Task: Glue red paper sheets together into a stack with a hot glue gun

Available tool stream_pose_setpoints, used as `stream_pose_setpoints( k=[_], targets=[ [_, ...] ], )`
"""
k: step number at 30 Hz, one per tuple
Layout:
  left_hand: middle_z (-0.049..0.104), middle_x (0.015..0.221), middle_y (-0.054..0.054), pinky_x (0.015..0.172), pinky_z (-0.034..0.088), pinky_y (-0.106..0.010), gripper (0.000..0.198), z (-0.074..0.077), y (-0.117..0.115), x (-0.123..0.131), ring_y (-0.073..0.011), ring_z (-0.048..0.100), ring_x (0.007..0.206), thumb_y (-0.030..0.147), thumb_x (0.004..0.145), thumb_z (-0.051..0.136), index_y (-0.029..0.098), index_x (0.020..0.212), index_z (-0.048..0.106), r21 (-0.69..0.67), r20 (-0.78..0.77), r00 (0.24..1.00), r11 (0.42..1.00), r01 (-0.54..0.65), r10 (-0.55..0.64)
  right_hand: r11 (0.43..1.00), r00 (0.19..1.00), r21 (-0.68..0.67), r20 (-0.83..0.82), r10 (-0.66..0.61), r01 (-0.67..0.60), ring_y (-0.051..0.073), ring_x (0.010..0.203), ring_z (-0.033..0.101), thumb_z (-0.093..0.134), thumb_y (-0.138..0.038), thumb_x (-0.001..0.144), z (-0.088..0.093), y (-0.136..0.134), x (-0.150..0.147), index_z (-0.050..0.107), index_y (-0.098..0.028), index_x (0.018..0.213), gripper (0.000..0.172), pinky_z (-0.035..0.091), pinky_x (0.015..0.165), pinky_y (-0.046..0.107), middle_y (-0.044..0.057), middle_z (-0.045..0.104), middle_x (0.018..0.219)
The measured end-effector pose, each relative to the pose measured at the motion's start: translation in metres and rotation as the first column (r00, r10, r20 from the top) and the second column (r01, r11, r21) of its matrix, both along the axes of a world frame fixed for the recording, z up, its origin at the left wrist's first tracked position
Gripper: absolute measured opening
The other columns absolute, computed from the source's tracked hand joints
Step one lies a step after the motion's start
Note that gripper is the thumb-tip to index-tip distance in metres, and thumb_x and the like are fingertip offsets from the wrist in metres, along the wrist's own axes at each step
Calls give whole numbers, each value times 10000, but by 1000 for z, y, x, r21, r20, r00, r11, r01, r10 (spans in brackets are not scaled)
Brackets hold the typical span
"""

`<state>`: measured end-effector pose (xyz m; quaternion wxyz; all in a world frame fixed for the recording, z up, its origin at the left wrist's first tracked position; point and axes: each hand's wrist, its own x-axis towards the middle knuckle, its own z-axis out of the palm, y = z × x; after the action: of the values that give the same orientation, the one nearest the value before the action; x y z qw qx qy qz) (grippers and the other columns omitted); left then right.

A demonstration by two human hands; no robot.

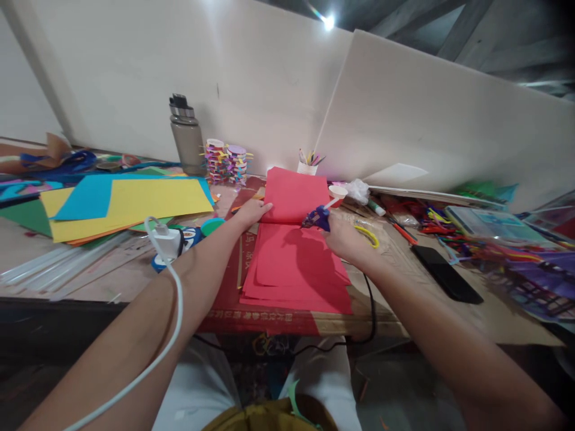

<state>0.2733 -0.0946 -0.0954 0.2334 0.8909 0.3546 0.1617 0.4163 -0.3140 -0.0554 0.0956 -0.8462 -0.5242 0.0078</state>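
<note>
A sheet of red paper [296,194] stands bent up at the back of a stack of red paper [291,269] on the table. My left hand [254,214] grips the sheet's left edge near the bend, thumb over its front. In my right hand [339,234] is a blue hot glue gun [318,218], its tip pointing left, close to the line where the raised sheet meets the stack. A white glue stick [332,202] sticks out of its back. The fingers of my right hand are wrapped round the handle and partly hidden.
Yellow paper [157,200] and several clear glue sticks [63,263] lie left. A white plug with cable [167,240] is by my left forearm. Behind stand a bottle [186,140] and a pencil cup [308,169]. At right are a black phone [446,274] and yellow-handled scissors [368,236].
</note>
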Motion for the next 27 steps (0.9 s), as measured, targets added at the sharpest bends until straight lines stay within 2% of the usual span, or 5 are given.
stream_pose_setpoints(
  k=[5,13,17,21,27],
  targets=[
    [615,634,-45,583,360,-256,416,-2,1,2,-164,538,609,428,855,402,149,609,590,3,-9,1000,1000,-22,22,999,999,-24,24,36,-35,277,925,638,471,-191,851,-3,17,-14,509,-101,1134,300,432,726,314,185,664,1023],
    [601,638,-45,582,335,-252,372,-6,5,4,-161,520,623,413,833,415,157,616,576,-22,37,999,1000,-10,11,999,999,-32,22,23,-23,260,962,630,485,-164,832,-2,10,-6,518,-114,1101,275,434,755,298,172,665,1037],
    [571,602,-25,577,318,-253,352,-9,7,5,-156,489,603,417,812,428,174,583,539,-52,81,996,998,-26,30,999,999,-33,-6,38,-38,267,906,656,487,-213,846,-2,22,-24,503,-138,1143,307,445,705,300,156,681,992],
    [502,540,-8,554,291,-263,370,-12,10,5,-146,442,556,426,811,412,190,531,471,-23,74,997,1000,13,-11,997,997,-16,-27,72,-72,275,912,661,481,-210,840,-3,37,-44,506,-151,1138,305,452,677,294,156,682,1007],
    [514,559,-12,549,307,-250,385,-12,11,5,-148,461,579,431,816,395,184,532,474,0,78,996,999,37,-37,995,995,11,-25,97,-96,283,912,661,461,-163,814,-5,46,-51,518,-147,1099,291,457,676,300,157,680,1013]
  ],
)
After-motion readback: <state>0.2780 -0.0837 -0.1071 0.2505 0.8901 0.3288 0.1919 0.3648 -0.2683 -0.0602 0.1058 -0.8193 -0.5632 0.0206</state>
